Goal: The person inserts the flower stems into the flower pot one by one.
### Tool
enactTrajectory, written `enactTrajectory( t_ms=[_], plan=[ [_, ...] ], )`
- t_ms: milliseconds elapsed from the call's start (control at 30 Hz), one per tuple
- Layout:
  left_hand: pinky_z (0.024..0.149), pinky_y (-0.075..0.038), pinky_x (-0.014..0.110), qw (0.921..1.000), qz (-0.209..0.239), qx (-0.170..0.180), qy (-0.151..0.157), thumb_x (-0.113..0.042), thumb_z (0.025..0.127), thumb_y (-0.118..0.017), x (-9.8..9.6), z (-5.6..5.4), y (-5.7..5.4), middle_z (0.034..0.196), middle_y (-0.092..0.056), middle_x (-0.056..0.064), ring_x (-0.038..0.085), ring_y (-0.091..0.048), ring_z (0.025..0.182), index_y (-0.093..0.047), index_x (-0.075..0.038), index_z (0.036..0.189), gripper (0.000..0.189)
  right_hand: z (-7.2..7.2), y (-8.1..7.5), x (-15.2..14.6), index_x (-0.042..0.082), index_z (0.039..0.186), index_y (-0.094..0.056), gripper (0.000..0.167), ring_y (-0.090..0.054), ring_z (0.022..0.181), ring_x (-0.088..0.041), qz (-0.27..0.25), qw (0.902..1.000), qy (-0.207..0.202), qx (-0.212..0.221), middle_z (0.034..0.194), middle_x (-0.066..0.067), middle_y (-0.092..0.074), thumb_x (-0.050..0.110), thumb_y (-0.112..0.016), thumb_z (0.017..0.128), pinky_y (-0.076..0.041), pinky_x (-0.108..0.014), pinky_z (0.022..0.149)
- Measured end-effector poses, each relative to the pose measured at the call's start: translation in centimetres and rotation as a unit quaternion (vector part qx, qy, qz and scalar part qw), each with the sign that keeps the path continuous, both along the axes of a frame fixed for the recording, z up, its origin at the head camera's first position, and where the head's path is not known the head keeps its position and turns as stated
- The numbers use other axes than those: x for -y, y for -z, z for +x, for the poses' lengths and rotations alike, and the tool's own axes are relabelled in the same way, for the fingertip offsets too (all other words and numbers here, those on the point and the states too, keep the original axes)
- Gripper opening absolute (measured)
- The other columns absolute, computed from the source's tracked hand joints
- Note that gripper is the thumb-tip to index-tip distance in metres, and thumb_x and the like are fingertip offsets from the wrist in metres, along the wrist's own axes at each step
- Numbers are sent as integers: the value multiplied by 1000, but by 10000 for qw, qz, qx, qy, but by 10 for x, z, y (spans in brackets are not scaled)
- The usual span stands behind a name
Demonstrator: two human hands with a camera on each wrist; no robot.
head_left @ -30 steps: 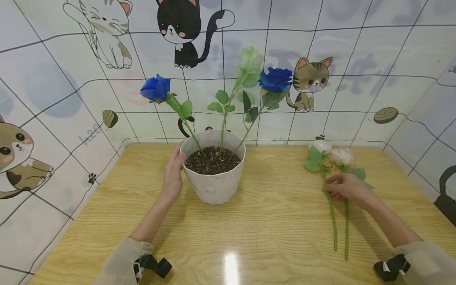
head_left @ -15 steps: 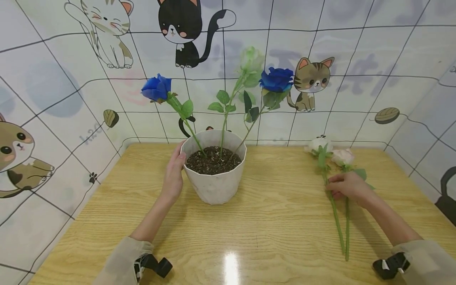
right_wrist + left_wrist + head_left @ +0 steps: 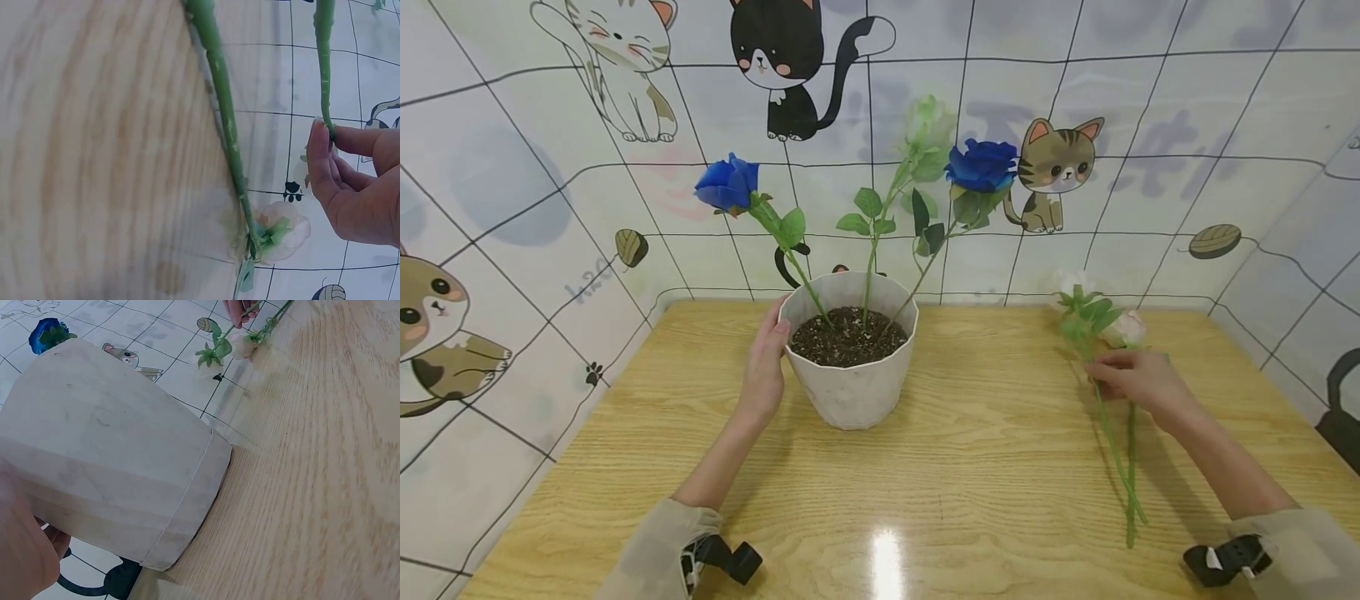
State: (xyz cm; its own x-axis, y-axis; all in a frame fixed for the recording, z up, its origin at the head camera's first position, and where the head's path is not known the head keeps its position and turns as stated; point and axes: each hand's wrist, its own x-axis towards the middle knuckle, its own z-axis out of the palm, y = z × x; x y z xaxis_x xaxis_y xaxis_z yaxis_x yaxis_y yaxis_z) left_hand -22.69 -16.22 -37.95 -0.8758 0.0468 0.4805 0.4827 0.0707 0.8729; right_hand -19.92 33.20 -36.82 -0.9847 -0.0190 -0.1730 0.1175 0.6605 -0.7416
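A white faceted flowerpot [image 3: 850, 396] holds dark soil with two blue roses [image 3: 727, 182] and a pale green rose [image 3: 929, 133] standing in it. My left hand [image 3: 765, 362] grips the pot's left side near the rim; the left wrist view shows its tilted pale wall [image 3: 119, 444]. On the right, my right hand [image 3: 1138, 382] pinches the green stem of a white rose [image 3: 1078, 312] between thumb and fingertips. Held aslant, that rose has its bloom toward the wall. Beneath it a pale pink rose [image 3: 1126, 330] lies on the table, its stem [image 3: 228, 131] crossing under in the head view.
The wood-grain table [image 3: 970, 467] ends at a wall covering [image 3: 1150, 208] printed with grid lines and cartoon cats. A black object [image 3: 1341, 412] sits at the far right edge. Dark camera mounts [image 3: 1228, 561] are strapped to both sleeves.
My right hand has raised the white rose a little off the table, and its stem's lower end has swung right across the pink rose's stem. The left hand and pot stay put.
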Motion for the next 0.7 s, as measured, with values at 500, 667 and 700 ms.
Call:
enactTrajectory(
  t_ms=[500, 667, 700],
  plan=[
    [108, -36, 55, 10000, 5, 32, -6, -27, 108, -32, 0, 1, -1, 147, -49, 13, 29, -48, 131, -41, -11, 153, 50, 7, -21, 10, -12, 130, -56, 52, -71, 84, -10, -483, 9945, -84, -925, 99, -1, -73, 34, -58, 103, -54, -19, 76],
    [108, -36, 54, 10000, 16, 16, -7, -28, 108, -32, 0, 1, -1, 147, -50, 13, 29, -48, 131, -41, -11, 153, 50, 8, -26, 11, -11, 125, -57, 44, -70, 87, -10, -891, 9886, -194, -1200, 94, 10, -71, 27, -59, 103, -57, -26, 77],
    [108, -36, 54, 10000, 22, 14, -2, -28, 108, -32, 0, 1, -1, 148, -49, 13, 29, -48, 131, -41, -11, 153, 50, 9, -27, 11, -11, 125, -57, 42, -69, 88, -9, -968, 9874, -206, -1231, 95, 9, -71, 26, -59, 103, -58, -26, 78]
  ],
)
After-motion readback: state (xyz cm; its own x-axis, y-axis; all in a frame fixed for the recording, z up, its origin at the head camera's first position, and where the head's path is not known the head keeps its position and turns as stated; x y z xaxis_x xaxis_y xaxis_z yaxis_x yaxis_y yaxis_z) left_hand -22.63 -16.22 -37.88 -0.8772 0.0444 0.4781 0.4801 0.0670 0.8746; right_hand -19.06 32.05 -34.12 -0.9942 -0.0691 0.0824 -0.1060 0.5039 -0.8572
